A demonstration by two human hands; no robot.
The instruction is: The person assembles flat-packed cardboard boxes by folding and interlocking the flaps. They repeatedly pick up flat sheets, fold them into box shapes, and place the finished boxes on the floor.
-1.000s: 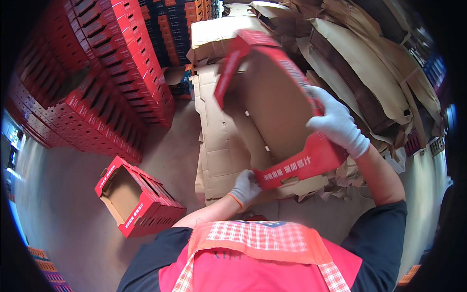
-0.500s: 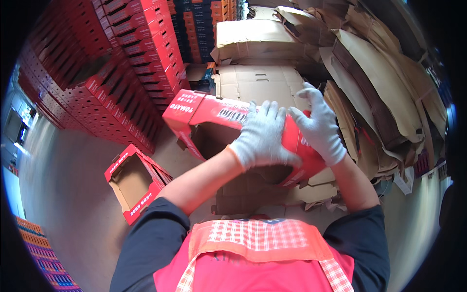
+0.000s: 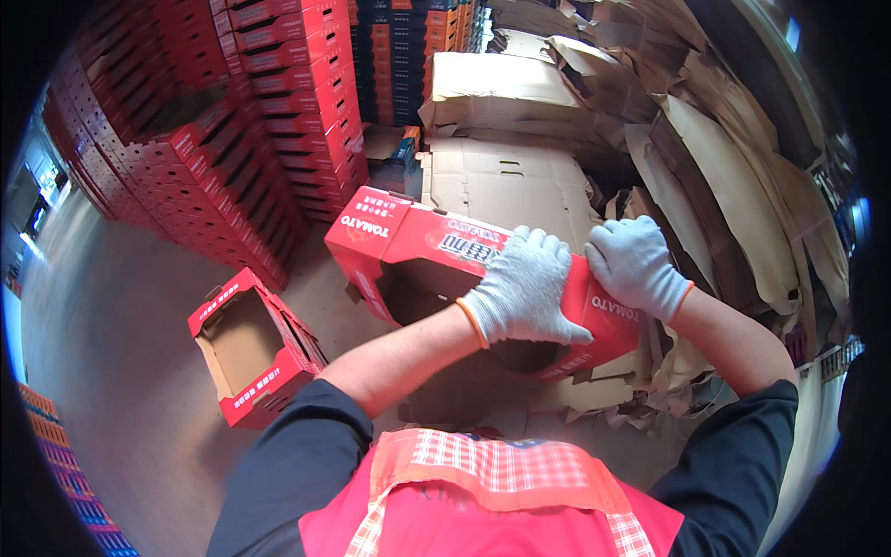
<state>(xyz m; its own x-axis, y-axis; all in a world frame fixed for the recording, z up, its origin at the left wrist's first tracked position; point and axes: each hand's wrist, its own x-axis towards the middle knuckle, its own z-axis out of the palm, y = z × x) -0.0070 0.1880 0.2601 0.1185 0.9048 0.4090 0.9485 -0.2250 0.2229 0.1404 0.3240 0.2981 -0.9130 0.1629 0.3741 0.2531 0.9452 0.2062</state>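
In front of me a red cardboard produce carton (image 3: 367, 228) with white lettering is tipped on its side, its open hollow turned toward me. My left hand (image 3: 524, 288), in a pale grey glove with an orange cuff, grips the carton's upper long wall right of the middle, thumb stretched toward the right end. Curled over the top corner of that right end are the fingers of my right hand (image 3: 640, 267), gloved alike; its fingertips are partly hidden. Under and behind the carton lies a stack of flat brown cardboard sheets (image 3: 506, 176).
On the floor at left stands another red carton (image 3: 249, 343), open side up. Tall stacks of red cartons (image 3: 306, 102) rise behind it. Dark and orange cartons (image 3: 408, 56) stand at the back. Bundles of flattened brown cardboard (image 3: 733, 186) lean along the right.
My right hand, spread with fingers raised before, has curled onto the carton's right end. The view has shifted a little, and the carton sits slightly lower and farther right in it.
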